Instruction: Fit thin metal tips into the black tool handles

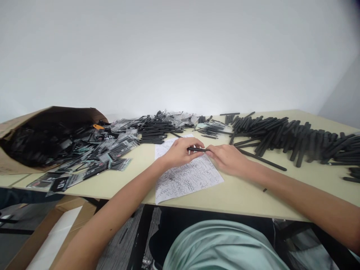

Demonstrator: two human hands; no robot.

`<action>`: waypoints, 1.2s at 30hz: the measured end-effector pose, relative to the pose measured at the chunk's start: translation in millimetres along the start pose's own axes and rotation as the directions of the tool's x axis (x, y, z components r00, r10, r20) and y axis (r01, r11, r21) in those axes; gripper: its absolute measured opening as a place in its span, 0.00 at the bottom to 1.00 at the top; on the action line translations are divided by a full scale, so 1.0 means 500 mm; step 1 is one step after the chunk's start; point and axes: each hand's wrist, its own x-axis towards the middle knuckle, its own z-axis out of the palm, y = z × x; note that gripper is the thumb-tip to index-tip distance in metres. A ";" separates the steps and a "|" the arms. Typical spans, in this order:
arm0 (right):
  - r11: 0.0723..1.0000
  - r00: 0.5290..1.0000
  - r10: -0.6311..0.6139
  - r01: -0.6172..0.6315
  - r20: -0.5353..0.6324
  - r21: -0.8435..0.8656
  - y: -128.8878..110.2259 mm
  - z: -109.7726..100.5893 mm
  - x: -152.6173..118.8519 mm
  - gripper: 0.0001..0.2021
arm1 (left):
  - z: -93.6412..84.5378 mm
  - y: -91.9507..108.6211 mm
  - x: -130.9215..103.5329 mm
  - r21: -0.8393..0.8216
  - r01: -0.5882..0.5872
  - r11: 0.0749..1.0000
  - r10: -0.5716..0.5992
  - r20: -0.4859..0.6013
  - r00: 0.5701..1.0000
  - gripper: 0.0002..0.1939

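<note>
Left hand [181,153] and right hand [228,159] pinch a slender black cylindrical stick [193,149] above scribble-covered white paper [187,183].

We are holding a pen [195,149] between our left hand [182,150] and right hand [226,158] above a sheet of paper [188,185], which is lying on the table [242,193]. To our left, a box [9,129] is resting on the table with packets [105,153] lying in and beside it, while another box [70,203] is standing lower down; beyond the paper, a stack of pens [154,132] is sitting right of the packets. On our right, a heap of pens [271,135] is stretching across the table, one loose pen [263,159] is lying before it, and a wall [180,56] is standing behind.
</note>
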 end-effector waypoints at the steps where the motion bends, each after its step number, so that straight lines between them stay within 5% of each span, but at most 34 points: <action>1: 1.000 1.000 0.001 -0.001 0.007 0.017 -0.001 0.001 0.000 0.19 | 0.002 -0.002 0.000 -0.001 -0.015 1.000 0.015 -0.002 1.000 0.12; 20: 0.994 0.993 -0.105 0.103 -0.053 -0.033 -0.014 -0.003 -0.004 0.15 | -0.001 0.018 0.005 0.123 0.068 0.990 -0.091 0.191 0.977 0.20; 30: 0.999 0.999 -0.044 0.044 0.007 0.024 -0.008 -0.006 -0.004 0.14 | 0.007 0.000 0.001 0.004 0.013 1.000 -0.013 0.011 1.000 0.11; 36: 0.991 0.996 -0.087 0.084 0.024 0.100 -0.007 -0.004 -0.004 0.15 | 0.007 0.002 0.001 0.046 -0.020 0.999 0.018 0.034 0.999 0.09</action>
